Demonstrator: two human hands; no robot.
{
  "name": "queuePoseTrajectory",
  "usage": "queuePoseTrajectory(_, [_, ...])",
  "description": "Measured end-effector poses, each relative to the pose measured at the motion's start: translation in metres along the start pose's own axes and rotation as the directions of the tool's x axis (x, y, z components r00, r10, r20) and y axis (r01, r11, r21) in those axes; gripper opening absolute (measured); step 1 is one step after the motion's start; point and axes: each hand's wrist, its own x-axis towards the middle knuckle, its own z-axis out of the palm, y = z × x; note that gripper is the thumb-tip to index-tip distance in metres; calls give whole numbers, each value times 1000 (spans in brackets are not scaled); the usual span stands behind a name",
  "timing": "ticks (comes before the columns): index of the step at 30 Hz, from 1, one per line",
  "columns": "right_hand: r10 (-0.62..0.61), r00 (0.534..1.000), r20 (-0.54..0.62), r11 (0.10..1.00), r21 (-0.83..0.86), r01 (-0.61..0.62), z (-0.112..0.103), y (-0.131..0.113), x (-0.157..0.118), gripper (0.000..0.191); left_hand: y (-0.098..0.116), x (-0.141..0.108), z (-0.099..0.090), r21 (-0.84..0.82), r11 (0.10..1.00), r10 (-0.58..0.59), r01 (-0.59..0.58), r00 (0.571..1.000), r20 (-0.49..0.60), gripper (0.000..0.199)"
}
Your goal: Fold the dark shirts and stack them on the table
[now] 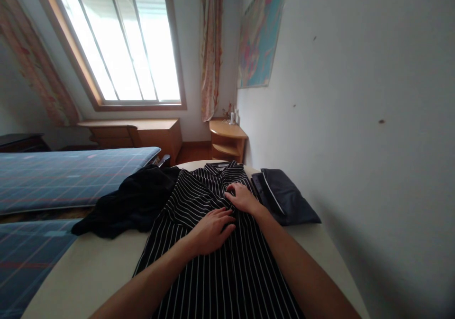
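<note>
A black shirt (249,262) with white stripes lies front up on the table, its collar at the far end and its sleeves folded across or tucked in near the chest. My left hand (212,231) rests on the middle of the shirt front, palm down, with fingers stretched out and thumb apart. Farther up, my right hand (242,198) touches the cloth beside the front opening. Its fingers are bent, with a gap between thumb and forefinger. I see nothing held in either hand; the fingertips are small and partly hard to make out.
A crumpled black garment (133,203) hangs over the left side of the round cream table (106,257). Folded dark clothing (284,198) lies at the right, near the wall (373,177). Beds with blue checked covers (71,177) stand left; a corner shelf (229,129) stands behind.
</note>
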Motion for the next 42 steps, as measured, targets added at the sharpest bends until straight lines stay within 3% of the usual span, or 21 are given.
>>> queuePoseTrajectory(2, [-33,999,3,997,-68,33,14,-1,-4,44,-13,-8,-13,32,997,-66,70,992,-107,30])
queuePoseTrajectory(4, [-31,998,55,993,-115,37,24,-2,-7,53,-32,-19,-28,123,970,-170,208,949,-265,25])
queuePoseTrajectory(8, [-23,994,103,988,-151,39,33,-3,-11,61,-74,-49,-50,252,801,-364,542,777,-515,33])
queuePoseTrajectory(11, [-21,993,115,984,-172,41,32,-3,-11,61,-93,-71,-56,235,680,-492,694,670,-556,38])
queuePoseTrajectory(13, [-15,991,132,979,-198,42,31,-3,-9,60,-98,-81,-56,226,639,-567,736,648,-508,39])
queuePoseTrajectory(18, [-27,995,96,952,-300,55,31,-20,1,55,-100,-87,-55,220,602,-656,768,632,-413,37])
queuePoseTrajectory(23, [-159,987,-31,958,-246,146,41,-73,17,41,-96,-85,-61,26,671,-669,741,621,-409,21])
queuePoseTrajectory(27, [-75,996,51,997,33,73,55,-121,36,39,-85,-80,-62,-24,760,-594,650,679,-431,12])
queuePoseTrajectory(31, [-27,994,104,994,112,16,69,-147,55,56,-74,-75,-57,49,810,-521,585,754,-399,15])
queuePoseTrajectory(36, [22,986,164,998,-66,-11,85,-154,70,78,-64,-72,-54,38,809,-546,586,774,-322,17])
queuePoseTrajectory(42, [87,993,80,963,-260,-64,88,-163,70,50,-58,-71,-57,-29,798,-583,601,761,-284,13])
